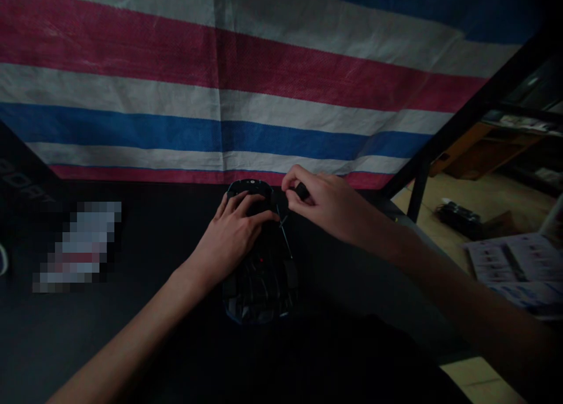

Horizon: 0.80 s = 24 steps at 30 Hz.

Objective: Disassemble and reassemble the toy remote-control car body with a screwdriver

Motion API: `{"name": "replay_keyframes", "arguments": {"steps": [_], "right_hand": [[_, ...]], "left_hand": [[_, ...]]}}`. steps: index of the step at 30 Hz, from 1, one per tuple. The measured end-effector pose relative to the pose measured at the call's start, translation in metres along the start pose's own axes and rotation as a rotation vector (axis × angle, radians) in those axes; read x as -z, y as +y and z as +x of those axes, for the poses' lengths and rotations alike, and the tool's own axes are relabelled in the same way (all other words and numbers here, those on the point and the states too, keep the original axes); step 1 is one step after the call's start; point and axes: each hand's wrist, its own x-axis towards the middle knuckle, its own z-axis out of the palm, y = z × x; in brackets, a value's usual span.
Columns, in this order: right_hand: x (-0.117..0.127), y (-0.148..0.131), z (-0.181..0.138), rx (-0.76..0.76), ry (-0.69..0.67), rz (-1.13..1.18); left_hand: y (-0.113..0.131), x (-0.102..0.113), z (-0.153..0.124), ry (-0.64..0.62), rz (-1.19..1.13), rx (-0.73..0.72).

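Observation:
A dark car-shaped model [260, 275] lies on the black table [132, 310], its length running away from me. My left hand [233, 234] rests flat on its far half, fingers stretched over the body. My right hand [328, 202] hovers just right of the model's far end, with thumb and fingers pinched on a small black part [301, 190]. A thin wire or rod [285, 234] runs down from near that hand across the model. A tiny red light [261, 260] glows on the model. The scene is dim and details of the model are hard to read.
A striped red, white and blue tarp [220, 99] hangs behind the table. A blurred-out packet [79, 245] lies at the left. A black frame post [440, 146] marks the table's right edge. Beyond it are a floor, printed sheets [514, 269] and a dark device [460, 216].

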Motion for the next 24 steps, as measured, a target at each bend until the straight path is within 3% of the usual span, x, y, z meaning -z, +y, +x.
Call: {"name": "replay_keyframes", "arguments": {"steps": [7,12,16,21,24], "right_hand": [[-0.0046,0.0002,-0.0018,-0.075,0.01,-0.175],[-0.0053,-0.0016,-0.0019,0.09,0.021,-0.096],[-0.0036,-0.0024,-0.0016,-0.016,0.005,-0.269],[-0.0023,-0.0034,-0.0003,0.086,0.006,-0.149],[-0.0006,-0.0043,-0.0005,0.023,-0.035,-0.156]], "left_hand": [[-0.0022,-0.0037,0.0004,0.002,0.025,-0.013],[-0.0031,-0.0046,0.0005,0.027,0.027,-0.034],[-0.0018,-0.0028,0.0004,0.023,0.033,-0.037],[-0.0019,-0.0026,0.0007,0.02,0.049,-0.036],[-0.0026,-0.0032,0.0006,0.02,0.049,-0.037]]}}
